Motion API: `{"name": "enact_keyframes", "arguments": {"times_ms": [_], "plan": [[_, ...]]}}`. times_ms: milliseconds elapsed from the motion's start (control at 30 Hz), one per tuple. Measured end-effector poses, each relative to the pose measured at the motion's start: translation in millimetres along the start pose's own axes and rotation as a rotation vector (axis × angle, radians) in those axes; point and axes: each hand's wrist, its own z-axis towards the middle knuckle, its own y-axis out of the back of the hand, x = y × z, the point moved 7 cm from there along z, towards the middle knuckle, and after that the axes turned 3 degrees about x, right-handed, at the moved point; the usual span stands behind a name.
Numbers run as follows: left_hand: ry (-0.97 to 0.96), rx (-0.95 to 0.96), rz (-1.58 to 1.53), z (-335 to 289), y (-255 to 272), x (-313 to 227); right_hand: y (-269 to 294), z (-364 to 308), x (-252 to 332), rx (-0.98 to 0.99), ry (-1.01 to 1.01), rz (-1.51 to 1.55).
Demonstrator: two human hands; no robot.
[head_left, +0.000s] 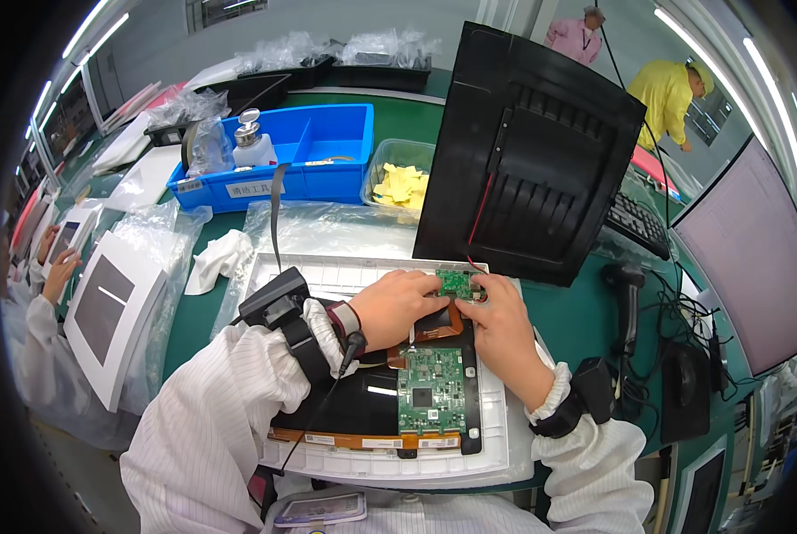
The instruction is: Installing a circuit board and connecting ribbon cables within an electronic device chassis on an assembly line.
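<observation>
A small green circuit board [454,283] lies near the far edge of the white frame [496,436]. My left hand [394,310] grips its left end, fingers bent. On its right end, beside a red-and-black wire [477,266], my right hand [503,322] is closed with thumb and fingers. The wire runs up to a black plastic back cover [527,160] that stands tilted behind the frame. A brown flex ribbon [438,325] lies just below the small board. Closer to me, a larger green circuit board [431,392] sits on a black panel [341,400]. What my fingertips press is partly hidden.
A blue divided bin [336,133] holds a pump bottle [251,142]. Next to it is a clear tub [382,182] with yellow slips. A scanner [627,307], cables, a mouse [683,378] and a monitor [750,258] are at right. A co-worker's hand [59,278] shows at left.
</observation>
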Motion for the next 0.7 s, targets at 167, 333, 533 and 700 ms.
{"name": "enact_keyframes", "arguments": {"times_ms": [167,333,533,700], "plan": [[0.031,0.022,-0.085,1.2,3.1,4.6,4.1,0.6,-1.6,-0.059,-0.04,0.043],[0.039,-0.015,-0.07,-4.3,12.9,5.5,2.5,3.3,4.3,-0.066,-0.012,0.029],[0.199,-0.001,-0.216,-32.9,54.6,-4.5,6.5,-2.6,-1.1,-0.091,-0.055,0.048],[0.173,0.119,-0.155,-61.9,41.1,-26.0,21.9,-2.2,-4.4,-0.208,-0.066,0.115]]}}
